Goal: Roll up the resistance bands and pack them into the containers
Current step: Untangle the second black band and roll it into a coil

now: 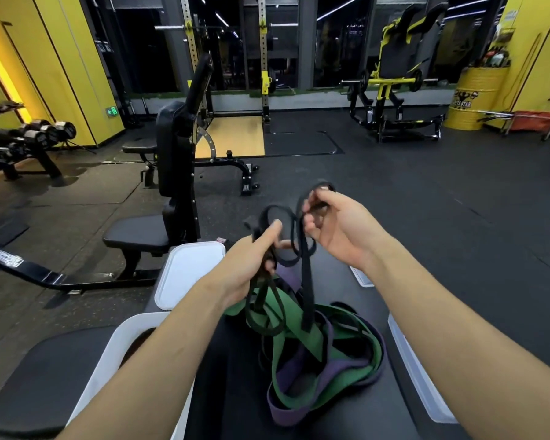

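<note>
left hand (248,265), right hand (340,233) grip black band (307,281) | padded bench (229,392) | gym floor (426,201)

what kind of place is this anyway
Almost certainly a gym: dumbbells on a rack at the left, a power rack at the back, a yellow weight machine at the right. The left hand and right hand grip a black resistance band, which fits.

Black adjustable bench (172,147) left of centre, dumbbells (50,130) on rack far left. Power rack (262,65) over wooden platform (235,136). Yellow plate machine (391,81), yellow barrel (475,96), red cart (534,120) at right.
</note>
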